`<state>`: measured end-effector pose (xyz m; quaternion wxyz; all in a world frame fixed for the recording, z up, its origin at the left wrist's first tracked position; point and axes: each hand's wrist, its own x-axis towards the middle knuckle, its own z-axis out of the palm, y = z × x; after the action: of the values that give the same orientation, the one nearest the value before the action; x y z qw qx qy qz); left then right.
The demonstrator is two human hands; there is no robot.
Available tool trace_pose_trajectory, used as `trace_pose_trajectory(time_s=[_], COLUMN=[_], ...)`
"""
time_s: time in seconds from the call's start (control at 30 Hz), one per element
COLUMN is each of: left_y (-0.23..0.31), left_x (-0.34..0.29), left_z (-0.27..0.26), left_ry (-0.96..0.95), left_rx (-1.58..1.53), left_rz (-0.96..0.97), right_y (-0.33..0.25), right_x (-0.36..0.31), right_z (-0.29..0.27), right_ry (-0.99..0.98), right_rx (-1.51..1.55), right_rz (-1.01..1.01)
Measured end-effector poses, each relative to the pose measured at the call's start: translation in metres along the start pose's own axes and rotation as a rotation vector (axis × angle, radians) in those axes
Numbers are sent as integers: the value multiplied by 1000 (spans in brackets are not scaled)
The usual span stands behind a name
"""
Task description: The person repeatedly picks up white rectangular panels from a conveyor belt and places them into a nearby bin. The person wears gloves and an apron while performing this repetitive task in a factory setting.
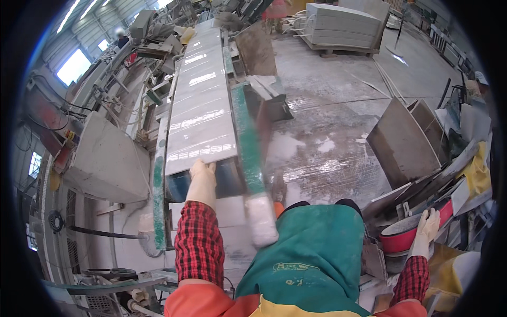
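My left hand (pixel 204 177), in a cream glove, is at the near edge of a glossy white slab (pixel 203 127) on the conveyor line. Its fingers are curled at that edge; the underside of the grip is hidden. Below the slab's edge shows a dark blue belt (pixel 228 178). Off to the right, my right hand (pixel 428 228), gloved the same way, lies against the rim of a red round tub (pixel 397 242), fingers stretched out. Pale grey stuff sits inside the tub.
Green-painted rails (pixel 245 142) flank the line, with a white wrapped pad (pixel 261 219) on the right rail's end. Brown boards (pixel 404 145) lean at the right. A big pale block (pixel 108 158) stands left. Stacked white slabs (pixel 343 26) sit on a pallet behind.
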<state>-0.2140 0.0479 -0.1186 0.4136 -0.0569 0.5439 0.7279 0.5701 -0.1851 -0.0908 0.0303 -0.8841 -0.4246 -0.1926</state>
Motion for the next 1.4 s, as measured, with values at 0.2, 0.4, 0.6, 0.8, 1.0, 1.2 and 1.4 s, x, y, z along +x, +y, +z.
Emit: trace_pose_trajectory(time_s=[0.2, 0.4, 0.6, 0.8, 1.0, 1.2, 1.4], left_y=[7, 33, 53, 63, 72, 74, 71], left_x=[-4, -32, -54, 33, 27, 10, 11], left_z=[-5, -15, -23, -73, -57, -47, -37], left_ry=[-172, -173, -141, -113, -165, -114, 2], left_rx=[28, 523, 874, 643, 623, 465, 479], left_rz=[-98, -50, 111, -24, 33, 23, 77], right_y=[5, -13, -10, -21, -37, -46, -41], right_x=[-10, -14, -23, -24, -33, -41, -49], right_z=[3, -10, -7, -12, -29, -30, -24], right_ry=[-9, -44, -11, -36, -47, -30, -44], right_rx=[10, -15, -46, -77, -99, -103, -144], right_rz=[68, 113, 86, 67, 83, 86, 85])
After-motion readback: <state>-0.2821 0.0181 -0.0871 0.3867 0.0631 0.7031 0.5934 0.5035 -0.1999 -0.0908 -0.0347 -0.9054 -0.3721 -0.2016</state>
